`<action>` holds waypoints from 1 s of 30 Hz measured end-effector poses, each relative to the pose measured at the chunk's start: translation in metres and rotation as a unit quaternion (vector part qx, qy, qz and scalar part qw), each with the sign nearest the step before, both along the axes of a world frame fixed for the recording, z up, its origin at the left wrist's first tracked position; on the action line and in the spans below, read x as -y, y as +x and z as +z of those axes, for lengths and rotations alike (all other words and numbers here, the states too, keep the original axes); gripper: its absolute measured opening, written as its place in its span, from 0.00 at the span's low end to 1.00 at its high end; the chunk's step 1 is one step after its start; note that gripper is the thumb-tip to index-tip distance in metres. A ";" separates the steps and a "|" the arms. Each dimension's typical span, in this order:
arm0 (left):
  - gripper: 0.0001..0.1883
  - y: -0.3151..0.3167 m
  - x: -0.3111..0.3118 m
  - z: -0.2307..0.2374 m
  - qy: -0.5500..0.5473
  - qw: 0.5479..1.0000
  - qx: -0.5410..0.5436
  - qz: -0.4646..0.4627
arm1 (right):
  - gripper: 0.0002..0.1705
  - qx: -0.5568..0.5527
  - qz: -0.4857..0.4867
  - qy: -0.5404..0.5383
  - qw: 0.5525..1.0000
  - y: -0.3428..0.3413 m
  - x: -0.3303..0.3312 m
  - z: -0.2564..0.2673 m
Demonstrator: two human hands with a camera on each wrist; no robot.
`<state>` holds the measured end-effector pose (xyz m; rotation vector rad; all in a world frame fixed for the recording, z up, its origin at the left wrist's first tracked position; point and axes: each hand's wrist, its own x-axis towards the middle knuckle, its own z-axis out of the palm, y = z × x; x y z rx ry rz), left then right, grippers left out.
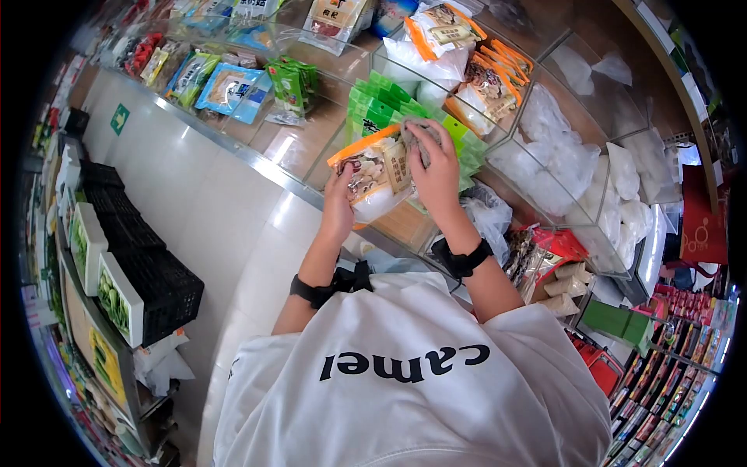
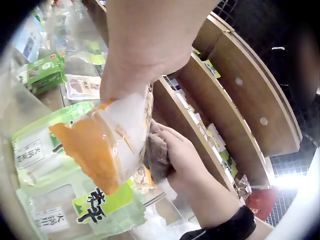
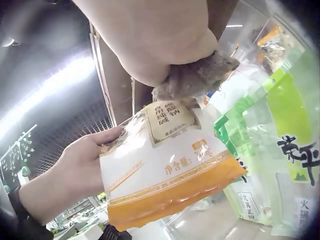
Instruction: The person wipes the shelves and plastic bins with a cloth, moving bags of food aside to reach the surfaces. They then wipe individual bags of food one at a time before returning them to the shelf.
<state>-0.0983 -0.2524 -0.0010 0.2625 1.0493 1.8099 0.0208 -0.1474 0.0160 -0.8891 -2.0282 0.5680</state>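
My left hand (image 1: 338, 206) grips one side of an orange-and-white bag of edible soda (image 1: 380, 173), its thumb on the printed front. White powder shows through the plastic in the right wrist view, where the orange end (image 3: 170, 197) hangs lowest. A crumpled grey cloth (image 1: 418, 136) is held in my right hand (image 1: 437, 170), bunched under the fingers against the bag's other side. In the left wrist view the cloth (image 2: 157, 156) lies right at the bag's printed face. Green noodle-type packets (image 1: 373, 105) stand just behind the bag; its body hides part of them.
Clear dividers split the display counter into bins. More orange-trimmed bags (image 1: 486, 89) lie at the back, clear bags of white goods (image 1: 545, 156) to the right, and blue packets (image 1: 231, 92) to the left. Black crates (image 1: 152, 288) line the aisle's far side.
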 end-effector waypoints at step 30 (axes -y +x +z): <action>0.25 -0.034 -0.004 -0.004 -0.007 0.996 0.094 0.006 | 0.35 0.098 0.182 0.045 0.977 -0.012 0.070 -0.014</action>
